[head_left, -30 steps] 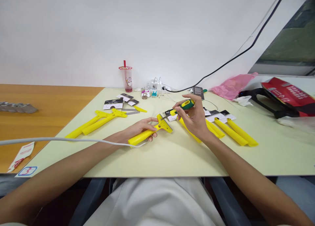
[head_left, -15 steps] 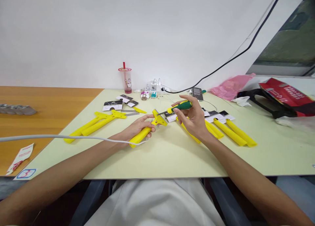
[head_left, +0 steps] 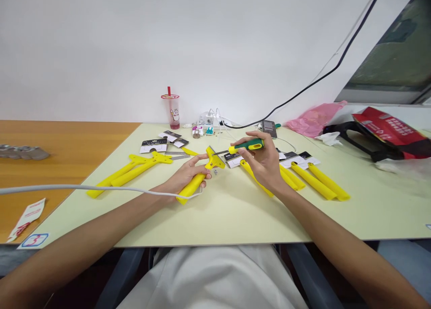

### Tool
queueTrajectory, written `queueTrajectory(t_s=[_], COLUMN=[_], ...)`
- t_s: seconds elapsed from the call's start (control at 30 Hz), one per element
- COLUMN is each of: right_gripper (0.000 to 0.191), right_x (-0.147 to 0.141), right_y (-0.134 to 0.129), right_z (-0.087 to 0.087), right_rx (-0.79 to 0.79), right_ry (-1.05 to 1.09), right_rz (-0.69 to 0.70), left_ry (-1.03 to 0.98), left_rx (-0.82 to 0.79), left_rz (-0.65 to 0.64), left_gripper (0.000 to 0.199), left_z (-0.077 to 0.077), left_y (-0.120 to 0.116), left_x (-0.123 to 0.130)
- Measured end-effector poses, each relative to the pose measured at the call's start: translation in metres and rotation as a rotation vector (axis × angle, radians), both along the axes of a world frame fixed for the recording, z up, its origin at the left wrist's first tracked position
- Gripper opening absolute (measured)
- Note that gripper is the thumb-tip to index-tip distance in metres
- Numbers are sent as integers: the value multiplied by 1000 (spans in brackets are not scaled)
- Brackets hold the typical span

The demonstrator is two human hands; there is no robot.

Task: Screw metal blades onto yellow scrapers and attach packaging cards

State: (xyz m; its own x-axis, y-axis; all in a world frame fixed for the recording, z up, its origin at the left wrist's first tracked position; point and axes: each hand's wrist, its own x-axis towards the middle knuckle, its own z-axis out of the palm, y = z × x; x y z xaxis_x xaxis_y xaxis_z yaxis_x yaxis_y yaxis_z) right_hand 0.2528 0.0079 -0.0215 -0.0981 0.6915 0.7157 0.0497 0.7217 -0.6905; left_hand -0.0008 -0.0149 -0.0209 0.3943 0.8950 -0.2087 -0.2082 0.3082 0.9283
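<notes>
So the yellow scraper point(head_left: 195, 183) is in the left hand point(head_left: 186, 174), fingers and thumb closed around the upper handle, with the T-shaped head poking out past the fingertips, tilted up and to the right. The right hand point(head_left: 266, 161) has a pen-style grip on a green and yellow screwdriver point(head_left: 249, 145), shaft pointing left at that head. Tip looks like it's right on the head, but I can't swear it's touching. There are some tiny metal bits point(head_left: 216, 171) just below the head, too small to make out.

It's all over a pale green table point(head_left: 215, 224) butted up against a wooden table point(head_left: 77, 141) on the left, white wall point(head_left: 134, 53) behind, dark window point(head_left: 393, 58) top right. Two more yellow scrapers point(head_left: 141, 167) lie left of the hands, metal blades point(head_left: 178, 156) near their heads, and a row of yellow handles point(head_left: 318, 183) sits on the right, with black-and-white cards point(head_left: 153, 146) near both groups. A grey cable point(head_left: 84, 187) crosses in front of the left forearm.

Container-wise: clear plastic cup point(head_left: 174, 109) at the back, red straw in it, a little reddish liquid at the bottom. Pink bag point(head_left: 314, 120) and red bag point(head_left: 392, 129) are crumpled at the far right; can't see inside either.
</notes>
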Motion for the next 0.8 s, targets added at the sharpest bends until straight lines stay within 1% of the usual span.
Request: queueTrajectory(t_s=[0.07,0.13,0.27,0.33,0.37,0.43,0.5,0.53,0.57,0.63,0.73,0.8], right_gripper=[40,38,49,51,47,37,35,36,37,37,39,38], right_x=[1,2,1,1,1,2,3,4,4,3,0,-2], right_y=[1,2,2,1,1,2,3,4,5,5,2,0], right_z=[-1,-2,-3,-4,-4,-4,-5,-6,-6,-8,-8,-7], right_rx=[5,16,47,31,22,3,-44,-75,-99,-101,-30,-1], right_ry=[-5,-1,2,-16,-31,-65,-80,-72,-55,-20,-25,-52], right_rz=[-53,-64,31,52,32,-55,-142,-158,-149,-79,30,36], left_ry=[1,-5,-27,-37,-47,-76,-95,-99,-101,-101,-97,-91], left_rx=[1,3,25,27,26,26,31,35,40,49,59,72], left_rz=[-6,-10,38,74,90,118,139,146,150,150,156,163], left_gripper=[74,74,73,72,71,71,72,72,72,70,69,69], left_z=[-2,-3,-6,-9,-10,-10,-10,-9,-9,-9,-12,-14], left_y=[1,1,3,4,5,6,7,7,7,7,9,11], left_x=[-1,-1,-2,-2,-1,0,1,2,2,2,1,1])
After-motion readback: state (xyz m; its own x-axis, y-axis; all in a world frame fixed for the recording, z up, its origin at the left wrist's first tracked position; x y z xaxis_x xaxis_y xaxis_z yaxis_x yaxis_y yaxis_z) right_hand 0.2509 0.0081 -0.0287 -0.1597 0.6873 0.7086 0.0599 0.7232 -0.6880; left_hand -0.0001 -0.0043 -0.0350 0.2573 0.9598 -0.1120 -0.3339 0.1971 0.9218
